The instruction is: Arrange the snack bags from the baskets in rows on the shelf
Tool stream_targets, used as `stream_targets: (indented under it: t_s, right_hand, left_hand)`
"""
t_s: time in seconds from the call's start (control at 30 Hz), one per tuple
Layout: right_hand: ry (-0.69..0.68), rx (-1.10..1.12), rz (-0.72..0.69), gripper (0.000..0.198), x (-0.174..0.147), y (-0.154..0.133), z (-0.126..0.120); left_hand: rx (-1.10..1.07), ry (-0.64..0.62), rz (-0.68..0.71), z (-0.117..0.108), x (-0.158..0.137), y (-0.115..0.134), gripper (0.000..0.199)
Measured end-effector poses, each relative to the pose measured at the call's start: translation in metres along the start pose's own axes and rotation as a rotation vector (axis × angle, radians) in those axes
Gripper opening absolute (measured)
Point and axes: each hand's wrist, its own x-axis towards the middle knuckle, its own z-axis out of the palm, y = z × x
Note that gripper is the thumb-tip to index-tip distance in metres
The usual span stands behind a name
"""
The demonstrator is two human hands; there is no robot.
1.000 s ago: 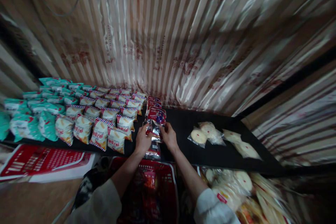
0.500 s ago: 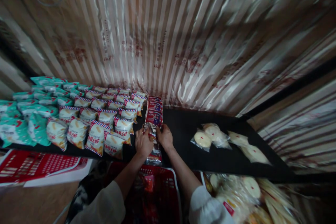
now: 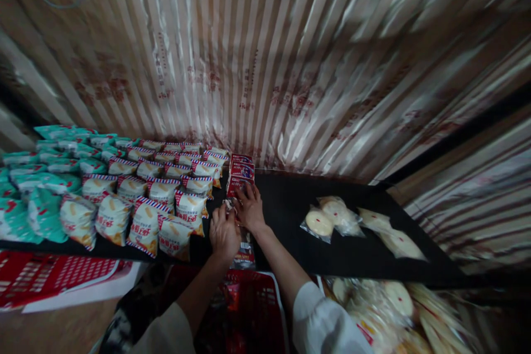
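A row of red snack packets (image 3: 241,170) runs front to back on the black shelf, overlapping one another. My right hand (image 3: 250,209) lies over the middle of this row, fingers stretched and spread on the packets. Close beside it, my left hand (image 3: 225,235) has its fingers bent at the left edge of a red packet whose shiny end shows at the fingertips. Both hands cover most of that packet. Nearer the shelf's front edge, another shiny dark red packet (image 3: 244,256) shows partly below my hands.
Left of my hands stand rows of white snack bags (image 3: 143,225) and teal bags (image 3: 47,213). Clear-wrapped round pale pieces (image 3: 319,223) lie on the right of the black shelf (image 3: 282,243). Below are a red basket (image 3: 279,301) and a heap of plastic-wrapped food (image 3: 373,310).
My right hand has moved from the packet's right edge up and left, onto the packets, and its fingers have spread. My left hand stays at the left edge. The view has shifted slightly.
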Motion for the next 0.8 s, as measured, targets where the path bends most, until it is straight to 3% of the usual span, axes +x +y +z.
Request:
stream_targets:
  t_s: [0.13,0.33,0.43,0.57,0.67,0.8]
  right_hand:
    - [-0.091,-0.030,0.046,0.042,0.006,0.001,0.006]
    - [-0.068,-0.016,0.057,0.041,0.003,0.004,0.014]
    - [0.009,0.012,0.008,0.038,0.002,0.007,0.017]
    - [0.241,0.161,-0.041,0.033,-0.005,0.007,0.008]
    - [0.409,0.369,-0.019,0.032,-0.032,0.004,-0.010]
    - [0.432,0.570,0.080,0.027,-0.106,-0.001,-0.025]
  left_hand:
    - [0.017,-0.002,0.051,0.002,-0.001,-0.001,0.041]
    - [0.033,-0.030,0.059,0.003,0.001,-0.003,0.037]
    - [0.040,0.003,0.079,0.003,0.001,-0.004,0.037]
    - [0.032,0.092,0.118,-0.002,-0.003,-0.006,0.035]
    - [-0.048,0.172,0.152,-0.007,-0.015,-0.011,0.031]
    - [-0.324,0.292,0.308,-0.008,-0.062,-0.022,0.030]
